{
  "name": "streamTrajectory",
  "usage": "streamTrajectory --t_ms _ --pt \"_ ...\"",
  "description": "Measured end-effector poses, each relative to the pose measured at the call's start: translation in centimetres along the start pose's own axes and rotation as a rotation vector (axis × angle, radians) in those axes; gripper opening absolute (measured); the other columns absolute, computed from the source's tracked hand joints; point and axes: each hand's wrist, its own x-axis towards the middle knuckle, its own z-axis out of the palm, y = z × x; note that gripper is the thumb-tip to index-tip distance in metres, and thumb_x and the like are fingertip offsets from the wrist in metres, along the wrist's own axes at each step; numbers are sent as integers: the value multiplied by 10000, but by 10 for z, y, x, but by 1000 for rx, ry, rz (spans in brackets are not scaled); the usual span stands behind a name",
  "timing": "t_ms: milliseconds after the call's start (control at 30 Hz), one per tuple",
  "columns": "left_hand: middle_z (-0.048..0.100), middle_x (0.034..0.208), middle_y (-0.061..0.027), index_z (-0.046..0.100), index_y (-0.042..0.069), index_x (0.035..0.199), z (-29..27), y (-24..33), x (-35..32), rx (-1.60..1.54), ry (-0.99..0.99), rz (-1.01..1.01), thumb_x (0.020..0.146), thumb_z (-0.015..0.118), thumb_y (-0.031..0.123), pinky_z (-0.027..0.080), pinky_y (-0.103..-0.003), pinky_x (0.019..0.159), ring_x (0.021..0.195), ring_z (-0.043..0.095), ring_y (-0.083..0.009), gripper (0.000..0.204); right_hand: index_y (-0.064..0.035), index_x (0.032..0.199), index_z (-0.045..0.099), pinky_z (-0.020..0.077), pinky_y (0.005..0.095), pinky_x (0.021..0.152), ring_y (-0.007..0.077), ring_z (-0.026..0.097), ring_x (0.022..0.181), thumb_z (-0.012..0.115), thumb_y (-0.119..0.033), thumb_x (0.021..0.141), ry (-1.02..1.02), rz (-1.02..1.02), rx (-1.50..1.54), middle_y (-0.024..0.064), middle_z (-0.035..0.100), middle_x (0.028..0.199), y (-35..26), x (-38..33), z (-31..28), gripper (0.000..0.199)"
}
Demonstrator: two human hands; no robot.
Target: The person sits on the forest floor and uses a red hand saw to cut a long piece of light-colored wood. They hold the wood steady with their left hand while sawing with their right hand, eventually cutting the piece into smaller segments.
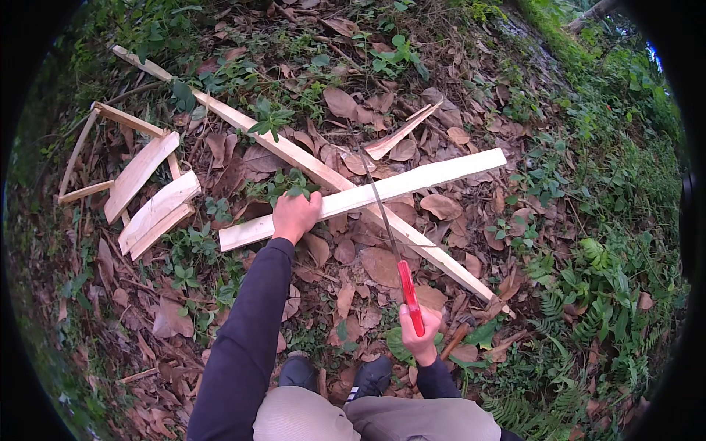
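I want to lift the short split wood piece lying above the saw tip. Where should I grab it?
Probably grip the short piece at its broad lower-left end, coming from above: that end lies bare on the leaves, while the upper-right end splits into thin prongs. The saw blade passes close below it.

The short plank (368, 195) lies across the long plank (294, 153), saw blade (382, 213) on it.

Plank (412, 184) – pale raw wood; saw handle (410, 298) – glossy red plastic.

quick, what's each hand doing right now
Left hand: pressed down on the pale plank.
Right hand: closed on the saw's red handle.
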Motion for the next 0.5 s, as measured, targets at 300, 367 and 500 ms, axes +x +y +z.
streamTrajectory --t_ms 300,367,500 --pt "671 712 -270 703 -31 685 7 -8 1 12 88 130 901 486 317 555 -526 732 684 672 -455 464 12 729 615 373 325 460 160 535 431 667 -39 854 -48 198 2 76 477 511 -18 12 -6 145" --pt "669 706 -268 696 -25 665 10 -8 -7 39 105 141 899 487 307 552 -531 724 672 669 -453 457 12 718 606 377 327 459 160 544 431 670 -35 851 -19 179 12 81 482 509 -27 -9 -20 154" --pt "673 700 -247 680 0 631 15 -14 -1 170 136 214 913 460 303 555 -523 689 654 669 -436 469 12 672 573 386 339 453 196 540 411 658 -29 839 -24 133 36 103 471 496 -17 34 6 192"
